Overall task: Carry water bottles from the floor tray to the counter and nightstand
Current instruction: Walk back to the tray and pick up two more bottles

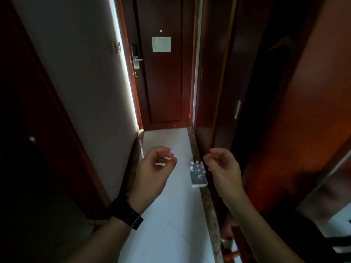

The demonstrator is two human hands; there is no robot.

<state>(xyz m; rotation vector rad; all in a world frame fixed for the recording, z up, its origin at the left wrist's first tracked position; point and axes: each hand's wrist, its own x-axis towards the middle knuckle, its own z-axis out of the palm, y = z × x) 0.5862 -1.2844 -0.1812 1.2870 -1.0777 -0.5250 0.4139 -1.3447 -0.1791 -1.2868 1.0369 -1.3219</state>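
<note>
Below, clear plastic bottles [198, 168] in rectangular tray [198, 185].

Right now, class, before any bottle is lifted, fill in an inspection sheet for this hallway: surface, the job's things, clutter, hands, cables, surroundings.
Surface: pale tiled floor, bare along the middle.
Job's things: tray of water bottles on the floor by the right-hand wall, caps on; exact count unclear.
Clutter: nothing seen.
Hands: left hand and right hand both raised, fingers loosely curled, holding nothing; black watch on the left wrist.
Cables: nothing seen.
Surroundings: dark wooden door ahead with a lever handle and posted notice; wooden panels to the right; dim light.
</note>
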